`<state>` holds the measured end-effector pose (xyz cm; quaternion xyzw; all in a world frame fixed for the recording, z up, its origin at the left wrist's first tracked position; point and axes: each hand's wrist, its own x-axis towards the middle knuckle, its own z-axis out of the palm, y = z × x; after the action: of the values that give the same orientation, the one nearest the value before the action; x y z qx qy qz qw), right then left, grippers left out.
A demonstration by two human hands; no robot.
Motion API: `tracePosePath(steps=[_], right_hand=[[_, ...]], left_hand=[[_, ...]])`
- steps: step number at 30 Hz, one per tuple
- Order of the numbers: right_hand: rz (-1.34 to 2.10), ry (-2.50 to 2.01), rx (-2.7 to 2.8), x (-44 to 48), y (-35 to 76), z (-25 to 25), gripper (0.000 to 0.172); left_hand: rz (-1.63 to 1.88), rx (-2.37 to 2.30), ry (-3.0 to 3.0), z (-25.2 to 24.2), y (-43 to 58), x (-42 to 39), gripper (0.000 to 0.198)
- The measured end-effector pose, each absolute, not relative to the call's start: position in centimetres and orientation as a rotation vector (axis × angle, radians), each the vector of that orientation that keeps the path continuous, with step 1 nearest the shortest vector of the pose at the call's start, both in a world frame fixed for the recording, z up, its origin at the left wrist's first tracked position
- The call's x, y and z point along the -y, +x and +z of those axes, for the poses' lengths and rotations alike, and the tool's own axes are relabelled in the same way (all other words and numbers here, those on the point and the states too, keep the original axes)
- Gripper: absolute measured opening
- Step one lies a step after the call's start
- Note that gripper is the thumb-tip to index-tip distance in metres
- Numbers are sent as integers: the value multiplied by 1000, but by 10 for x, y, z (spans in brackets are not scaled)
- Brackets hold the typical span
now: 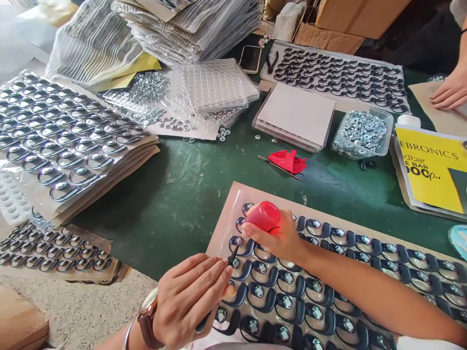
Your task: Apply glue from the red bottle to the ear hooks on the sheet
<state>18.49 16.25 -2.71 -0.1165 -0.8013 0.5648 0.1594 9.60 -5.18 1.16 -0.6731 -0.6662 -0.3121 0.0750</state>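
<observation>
My left hand [197, 291], a watch on its wrist, is closed around dark tweezers [234, 254]. Their tip points at a piece near the left side of a brown card sheet [228, 214]. Rows of dark, curved, hook-like pieces [268, 276], each with a shiny round disc, cover that sheet under clear film. In my right hand [282, 238], a red squeeze bottle [263, 217] is gripped and tipped over the sheet's upper left part. The bottle's nozzle is hidden behind my fingers, so I cannot tell whether it touches a piece.
Stacked sheets of similar pieces [73, 131] stand left. Behind lie a clear tub of metal discs [361, 133], white cards [295, 114], a red scrap [288, 160], a phone [250, 59] and another filled sheet [339, 78]. Another person's hand [452, 90] rests far right.
</observation>
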Motion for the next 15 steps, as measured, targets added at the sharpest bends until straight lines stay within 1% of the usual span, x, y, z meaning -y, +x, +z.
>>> tracePosePath(steps=[7,15], right_hand=[[1619,-347,2257,-163,187,-28,28],[1586,-371,2288,-164,186,-25,28]], left_hand=[[-974,2033,-2026,12,94,52,22],[-1025,2047,-1998,16,93,48,19]])
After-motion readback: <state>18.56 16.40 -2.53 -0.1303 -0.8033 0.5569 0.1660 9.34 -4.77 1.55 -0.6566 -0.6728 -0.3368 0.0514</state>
